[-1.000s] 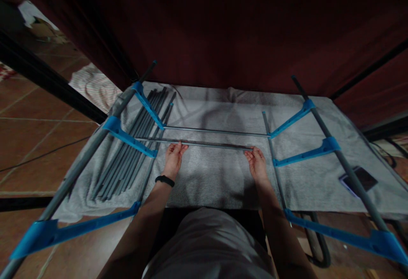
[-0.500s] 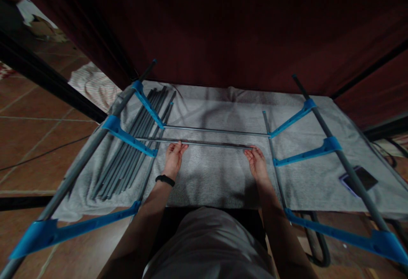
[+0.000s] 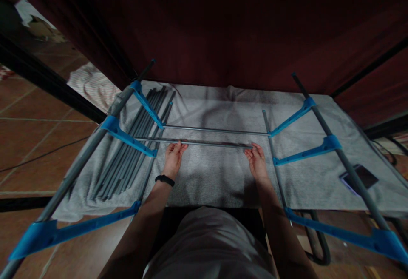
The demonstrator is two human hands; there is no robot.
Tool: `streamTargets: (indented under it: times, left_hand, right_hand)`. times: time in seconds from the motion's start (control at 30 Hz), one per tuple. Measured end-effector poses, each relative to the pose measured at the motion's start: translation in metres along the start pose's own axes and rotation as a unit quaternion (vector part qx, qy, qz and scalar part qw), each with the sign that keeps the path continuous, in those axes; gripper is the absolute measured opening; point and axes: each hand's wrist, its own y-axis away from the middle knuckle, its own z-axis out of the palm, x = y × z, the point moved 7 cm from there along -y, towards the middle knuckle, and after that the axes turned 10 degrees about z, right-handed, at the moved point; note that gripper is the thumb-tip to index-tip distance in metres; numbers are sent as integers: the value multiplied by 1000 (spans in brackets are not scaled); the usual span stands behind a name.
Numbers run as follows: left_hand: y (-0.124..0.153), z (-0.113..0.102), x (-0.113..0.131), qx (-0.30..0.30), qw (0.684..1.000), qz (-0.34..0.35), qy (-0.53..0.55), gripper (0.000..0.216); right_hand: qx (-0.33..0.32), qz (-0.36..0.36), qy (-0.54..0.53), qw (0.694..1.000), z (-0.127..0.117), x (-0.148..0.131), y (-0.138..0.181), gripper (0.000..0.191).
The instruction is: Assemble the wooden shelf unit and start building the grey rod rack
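A thin grey metal tube (image 3: 216, 144) runs crosswise between my hands. My left hand (image 3: 174, 158) pinches it left of its middle; my right hand (image 3: 255, 160) pinches its right end. Its left end reaches past the left blue bracket (image 3: 129, 138), over several loose tubes. Farther back, another crossbar (image 3: 216, 130) spans from a left blue bracket (image 3: 148, 105) to a right blue bracket (image 3: 291, 118). A nearer right bracket (image 3: 307, 152) stands just right of my right hand, apart from the held tube. Grey poles (image 3: 350, 170) carry the brackets on both sides.
Several loose grey tubes (image 3: 130, 160) lie side by side at the left on a grey cloth (image 3: 204, 177). A phone (image 3: 358, 180) rests at the right, partly behind the right pole. Dark red fabric (image 3: 223, 32) hangs at the back. A striped cloth (image 3: 92, 85) is at the far left.
Almost nothing differs. Both hands keep their pinch on the tube in the same place; the view has shifted very slightly.
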Motion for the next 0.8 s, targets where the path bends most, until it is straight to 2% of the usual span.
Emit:
streamTargets:
  times: [0.43,0.8]
  left_hand:
    - [1,1,1,1,1000,0,9,46]
    - [0,-1,0,7,1000,-5,17,41]
  right_hand:
    - [-3,5,-3,1000,-2,1,-2,28]
    - [-6,2,-10,1000,-4,3,-4,23]
